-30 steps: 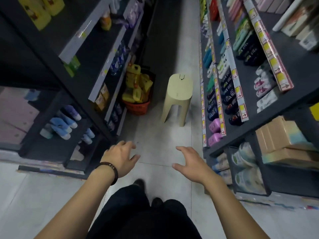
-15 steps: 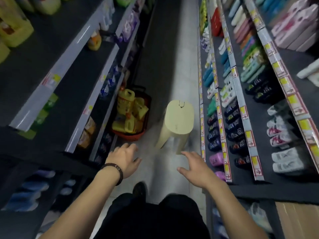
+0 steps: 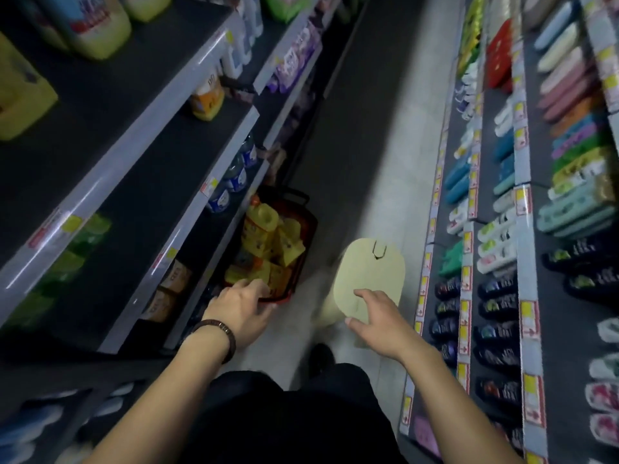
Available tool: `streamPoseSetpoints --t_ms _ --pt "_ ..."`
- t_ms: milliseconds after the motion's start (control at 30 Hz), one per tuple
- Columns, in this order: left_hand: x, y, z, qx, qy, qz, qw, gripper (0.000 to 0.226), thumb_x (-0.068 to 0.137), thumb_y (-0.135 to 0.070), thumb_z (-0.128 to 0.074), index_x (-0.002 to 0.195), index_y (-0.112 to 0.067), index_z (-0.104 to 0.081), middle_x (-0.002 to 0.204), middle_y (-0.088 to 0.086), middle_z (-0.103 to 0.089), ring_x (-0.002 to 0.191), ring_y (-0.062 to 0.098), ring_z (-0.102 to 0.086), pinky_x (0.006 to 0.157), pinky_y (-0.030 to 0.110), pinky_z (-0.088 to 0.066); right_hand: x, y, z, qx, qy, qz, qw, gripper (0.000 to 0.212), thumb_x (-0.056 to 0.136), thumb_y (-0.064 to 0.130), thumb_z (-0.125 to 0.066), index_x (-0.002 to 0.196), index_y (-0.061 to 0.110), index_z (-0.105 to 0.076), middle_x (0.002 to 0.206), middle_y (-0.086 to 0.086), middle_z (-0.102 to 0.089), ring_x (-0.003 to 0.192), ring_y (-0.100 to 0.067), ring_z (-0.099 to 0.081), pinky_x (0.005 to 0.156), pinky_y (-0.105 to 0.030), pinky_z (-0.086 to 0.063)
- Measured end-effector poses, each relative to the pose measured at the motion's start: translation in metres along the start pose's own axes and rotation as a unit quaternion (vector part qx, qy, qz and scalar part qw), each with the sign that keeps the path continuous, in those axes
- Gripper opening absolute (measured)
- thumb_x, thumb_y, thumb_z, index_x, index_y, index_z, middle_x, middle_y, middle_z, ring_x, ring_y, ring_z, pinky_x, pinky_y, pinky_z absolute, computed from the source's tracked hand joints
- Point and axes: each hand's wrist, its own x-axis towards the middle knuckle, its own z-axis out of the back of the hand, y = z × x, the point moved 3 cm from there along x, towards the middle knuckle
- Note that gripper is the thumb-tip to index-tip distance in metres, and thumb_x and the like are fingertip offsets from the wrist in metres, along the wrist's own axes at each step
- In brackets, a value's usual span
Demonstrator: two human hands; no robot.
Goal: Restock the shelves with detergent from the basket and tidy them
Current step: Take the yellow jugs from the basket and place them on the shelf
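A red basket (image 3: 310, 218) stands on the aisle floor against the left shelving, filled with yellow detergent bottles and pouches (image 3: 264, 236). My left hand (image 3: 239, 308), with a dark bracelet at the wrist, hangs relaxed in front of the basket's near rim and holds nothing. My right hand (image 3: 376, 321) is held out with loose fingers over the near edge of a cream plastic stool (image 3: 371, 269) and is empty. The left shelves (image 3: 134, 155) carry a few bottles and large gaps. Big yellow-green jugs (image 3: 97, 21) sit on the top left shelf.
The right-hand shelving (image 3: 522, 229) is packed with rows of toiletry bottles behind yellow price tags. The stool stands mid-aisle just right of the basket. Pale floor (image 3: 395, 155) runs on beyond them. My dark trousers and shoe (image 3: 320, 356) fill the bottom centre.
I have walked forward along the aisle, so the basket and stool are much nearer. Both hands stayed out in front, empty, now level with basket and stool.
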Motion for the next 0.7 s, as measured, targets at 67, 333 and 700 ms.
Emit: streamPoseSetpoints --t_ms 67,333,700 --pt "0.016 0.001 0.012 -0.021 -0.012 0.027 0.999 0.040 0.093 -0.063 -0.053 0.125 -0.039 -0.057 0.127 -0.002 -0.060 0.116 0.028 -0.063 0.097 0.046 -0.054 0.029 0.007 0.016 -0.023 0.017 0.011 1.000 0.074 0.099 0.050 -0.063 0.163 0.029 -0.033 0.161 -0.003 -0.037 0.151 -0.025 -0.035 0.124 -0.046 -0.035" --pt "0.069 0.026 0.046 -0.043 -0.009 0.075 0.996 0.039 0.096 -0.060 -0.053 0.127 -0.038 -0.056 0.125 -0.003 -0.058 0.114 0.027 -0.063 0.095 0.044 -0.055 0.119 0.053 0.061 -0.084 0.049 0.050 0.994 0.073 0.098 0.054 -0.063 0.161 0.030 -0.035 0.162 -0.003 -0.038 0.153 -0.025 -0.034 0.125 -0.044 -0.033" --pt "0.149 0.040 0.080 -0.103 0.013 0.043 0.994 0.038 0.099 -0.053 -0.057 0.130 -0.032 -0.055 0.132 0.001 -0.057 0.116 0.024 -0.063 0.094 0.037 -0.055 0.160 0.104 0.113 -0.120 0.024 0.057 0.991 0.070 0.100 0.050 -0.063 0.161 0.030 -0.036 0.159 0.000 -0.040 0.148 -0.019 -0.041 0.123 -0.036 -0.034"
